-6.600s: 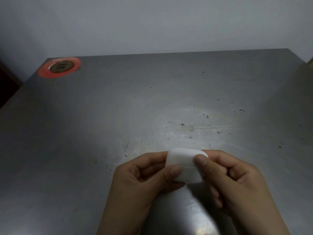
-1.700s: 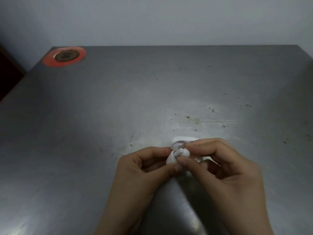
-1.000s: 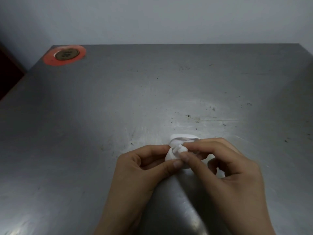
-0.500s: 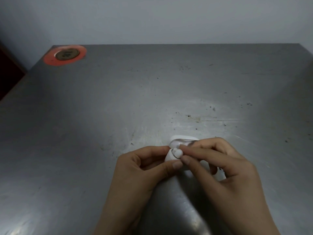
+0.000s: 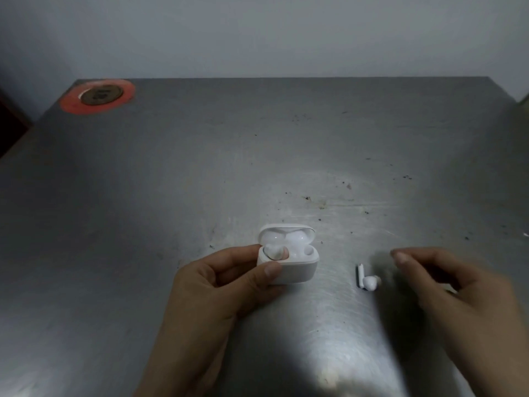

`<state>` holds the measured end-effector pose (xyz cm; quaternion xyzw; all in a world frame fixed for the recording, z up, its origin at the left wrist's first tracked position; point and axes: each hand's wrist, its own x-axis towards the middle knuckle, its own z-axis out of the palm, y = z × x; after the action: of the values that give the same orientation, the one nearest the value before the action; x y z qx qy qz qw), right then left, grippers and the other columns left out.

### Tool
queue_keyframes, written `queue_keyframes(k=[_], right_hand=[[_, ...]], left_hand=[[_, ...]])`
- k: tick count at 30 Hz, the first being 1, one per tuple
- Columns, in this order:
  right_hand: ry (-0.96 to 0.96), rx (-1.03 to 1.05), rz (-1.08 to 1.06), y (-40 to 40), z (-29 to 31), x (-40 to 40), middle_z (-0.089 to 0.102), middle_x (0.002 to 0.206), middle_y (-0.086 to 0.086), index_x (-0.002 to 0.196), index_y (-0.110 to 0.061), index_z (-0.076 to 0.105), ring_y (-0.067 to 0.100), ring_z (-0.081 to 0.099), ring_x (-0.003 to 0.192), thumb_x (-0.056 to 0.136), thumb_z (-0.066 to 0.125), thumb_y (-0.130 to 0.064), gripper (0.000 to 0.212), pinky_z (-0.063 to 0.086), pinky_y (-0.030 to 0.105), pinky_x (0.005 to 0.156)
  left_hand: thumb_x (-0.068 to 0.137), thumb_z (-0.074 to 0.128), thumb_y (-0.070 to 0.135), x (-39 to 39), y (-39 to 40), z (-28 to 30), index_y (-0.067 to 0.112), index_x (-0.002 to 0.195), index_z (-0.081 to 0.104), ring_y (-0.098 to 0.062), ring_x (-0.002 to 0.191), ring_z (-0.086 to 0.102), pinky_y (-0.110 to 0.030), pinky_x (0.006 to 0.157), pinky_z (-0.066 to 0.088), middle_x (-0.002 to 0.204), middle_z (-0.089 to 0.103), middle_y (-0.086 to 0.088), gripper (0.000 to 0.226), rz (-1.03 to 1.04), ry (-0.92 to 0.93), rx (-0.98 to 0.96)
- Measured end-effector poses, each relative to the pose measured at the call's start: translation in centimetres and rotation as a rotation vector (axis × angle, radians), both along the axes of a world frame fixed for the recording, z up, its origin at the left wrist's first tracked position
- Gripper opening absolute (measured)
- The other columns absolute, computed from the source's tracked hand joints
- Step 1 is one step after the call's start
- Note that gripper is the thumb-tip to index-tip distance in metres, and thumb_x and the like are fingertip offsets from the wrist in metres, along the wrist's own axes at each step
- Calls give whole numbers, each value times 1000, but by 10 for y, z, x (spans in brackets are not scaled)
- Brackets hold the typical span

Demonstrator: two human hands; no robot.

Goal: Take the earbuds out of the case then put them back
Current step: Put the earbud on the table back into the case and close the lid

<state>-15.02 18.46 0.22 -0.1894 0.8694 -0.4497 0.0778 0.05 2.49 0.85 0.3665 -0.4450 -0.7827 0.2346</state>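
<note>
The white earbud case point(image 5: 297, 272) stands on the metal table point(image 5: 200, 181) with its lid point(image 5: 286, 234) flipped open. My left hand point(image 5: 226, 285) grips its left side between thumb and fingers. One earbud point(image 5: 274, 252) sits in the left slot; the right slot point(image 5: 309, 250) looks empty. A second white earbud point(image 5: 367, 279) lies on the table to the right of the case. My right hand point(image 5: 449, 285) hovers just right of that earbud, motion-blurred, fingers loosely apart and holding nothing.
A round orange disc with a brown centre point(image 5: 97, 96) is set at the table's far left corner. A pale wall runs behind the table. The table's left edge drops to a dark area point(image 5: 11, 130).
My right hand was at the case pinching an earbud. It has moved right, and an earbud now lies on the table beside it. The left hand still holds the case.
</note>
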Motion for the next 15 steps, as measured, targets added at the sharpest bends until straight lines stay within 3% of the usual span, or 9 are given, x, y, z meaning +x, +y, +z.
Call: queue_keyframes(k=[2,5,9,12,15], right_hand=[[-2,87,90,0,0,1,67,88,-26,82,-42,71,3,63,78,70,72,-38,12,47,20,67],[2,186,207,-4,4,5,69,72,-8,68,-33,74,-3,61,83,58,81,-38,13,44,13,69],[115,286,289,-5,3,6,64,76,-12,68,-32,71,-7,55,91,57,87,-20,23,40,2,69],[146,253,286,-5,-1,5,62,75,-11,67,-30,71,-10,55,88,63,84,-18,18,40,0,68],[92,106,269,-8,5,9,68,80,-9,70,-33,74,-2,62,84,68,78,-29,6,47,9,70]], left_hand=[[40,77,16,0,1,1,4,78,78,-29,78,77,-34,72,63,81,80,-16,41,-8,0,-7],[39,77,16,-1,1,0,2,78,78,-29,76,77,-33,70,63,81,80,-17,41,-22,0,-5],[39,77,15,-2,2,0,2,77,78,-29,75,77,-35,71,63,80,80,-17,40,-36,-6,-3],[40,76,14,-4,3,0,5,73,79,-27,74,77,-34,70,63,78,81,-15,34,-49,2,-1],[39,76,14,-3,3,0,5,73,79,-28,75,77,-35,73,62,79,81,-15,35,-49,1,-2]])
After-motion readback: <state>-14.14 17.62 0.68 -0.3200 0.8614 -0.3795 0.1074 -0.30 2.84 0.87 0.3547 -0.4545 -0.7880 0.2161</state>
